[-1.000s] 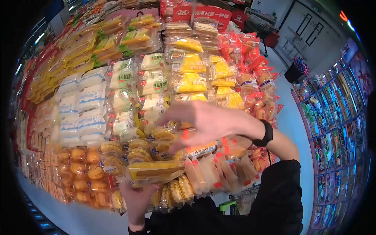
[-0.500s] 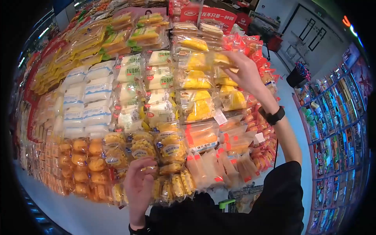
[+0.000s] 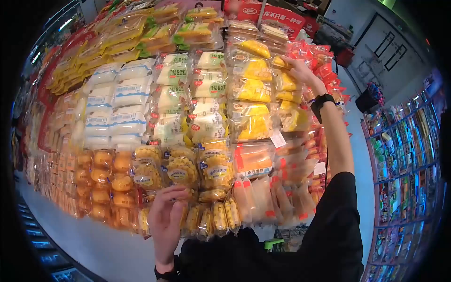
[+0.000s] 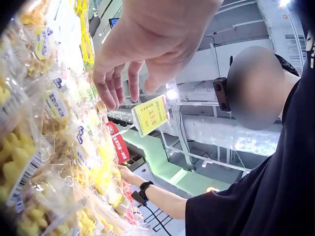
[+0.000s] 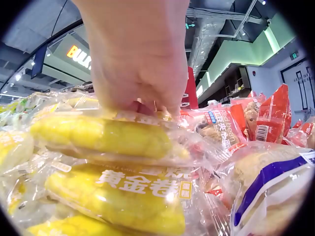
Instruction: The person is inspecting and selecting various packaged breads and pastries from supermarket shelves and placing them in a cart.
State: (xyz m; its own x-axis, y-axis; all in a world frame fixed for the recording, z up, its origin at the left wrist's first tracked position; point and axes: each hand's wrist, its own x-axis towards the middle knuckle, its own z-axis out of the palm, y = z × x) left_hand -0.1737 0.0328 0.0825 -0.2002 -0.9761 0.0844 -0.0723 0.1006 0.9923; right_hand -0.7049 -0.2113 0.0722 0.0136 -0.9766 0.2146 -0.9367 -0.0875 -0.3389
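In the head view my right hand is over the far end of the right-hand column of yellow roll packages, its fingers on a clear-wrapped one. The right wrist view has this hand bent down at the wrapper of the top yellow roll package, fingertips mostly hidden. Lower left, my left hand hangs loosely bent and holds nothing, beside bagged waffle-like cookies. From the left wrist view, its fingers point down with no item between them.
White packages, round orange-brown buns and pinkish flat packs surround the hands. Red-wrapped bread lies beyond the right hand. A price tag stands near the left hand. Shelves line the right side.
My right hand has moved from mid-display to the far right yellow rolls. The long package near my left hand a second ago is gone from there; the left hand now hangs unladen.
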